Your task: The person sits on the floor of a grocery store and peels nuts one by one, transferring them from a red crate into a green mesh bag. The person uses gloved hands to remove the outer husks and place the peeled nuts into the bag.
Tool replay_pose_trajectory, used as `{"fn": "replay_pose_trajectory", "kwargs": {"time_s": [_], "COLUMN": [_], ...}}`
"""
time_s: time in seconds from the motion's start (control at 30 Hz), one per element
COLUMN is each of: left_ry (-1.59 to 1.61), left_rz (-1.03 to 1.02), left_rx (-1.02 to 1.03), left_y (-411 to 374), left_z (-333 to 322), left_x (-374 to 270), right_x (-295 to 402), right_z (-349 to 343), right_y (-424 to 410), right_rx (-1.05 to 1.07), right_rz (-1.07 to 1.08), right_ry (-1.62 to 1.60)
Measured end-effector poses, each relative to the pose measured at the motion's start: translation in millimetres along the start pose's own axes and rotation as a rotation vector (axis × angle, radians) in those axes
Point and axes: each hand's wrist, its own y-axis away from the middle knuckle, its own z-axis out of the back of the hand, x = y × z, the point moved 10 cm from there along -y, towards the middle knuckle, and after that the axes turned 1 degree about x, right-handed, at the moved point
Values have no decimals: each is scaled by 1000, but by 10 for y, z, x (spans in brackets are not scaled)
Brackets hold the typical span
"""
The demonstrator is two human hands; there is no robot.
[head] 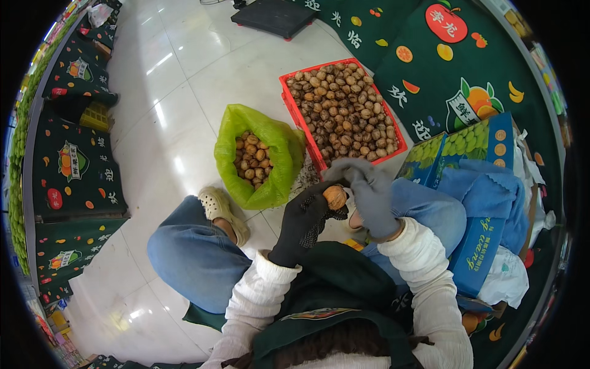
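Note:
A whole walnut in its shell (pixel 335 198) is held in my left hand (pixel 304 220), which wears a black glove with a dotted palm. Close to its right side is my right hand (pixel 371 198), in a grey glove with curled fingers. Whether those fingers grip anything is hidden. Beyond my hands stands a red plastic crate (pixel 298 113) filled with walnuts (pixel 343 110). Left of the crate, a green woven sack (pixel 226 175) sits upright with its mouth rolled back, and paler walnuts (pixel 252 159) show inside.
Dark debris (pixel 308 174) lies between sack and crate. On my right are a blue fruit carton (pixel 470 263), a blue cloth (pixel 488 189) and a white plastic bag (pixel 504 276). A black platform scale (pixel 274 17) rests farther off. Green printed drapes (pixel 76 166) hang along the left.

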Motion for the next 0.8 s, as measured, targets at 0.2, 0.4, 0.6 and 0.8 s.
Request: {"fn": "replay_pose_trajectory", "kwargs": {"time_s": [0.2, 0.4, 0.6, 0.8], "left_ry": [-121, -435, -612, -550], "left_rz": [-257, -466, -580, -599], "left_rx": [-99, -230, -249, -281], "left_y": [-9, 100, 146, 154], "left_z": [-29, -91, -133, -77], "left_x": [-394, -646, -654, -753], "right_x": [122, 135, 11, -18], "right_z": [47, -168, -16, 191], "right_y": [-102, -68, -20, -128], "right_rx": [25, 149, 27, 186], "right_rz": [-230, -146, -245, -344], "right_ry": [205, 455, 210, 729]}}
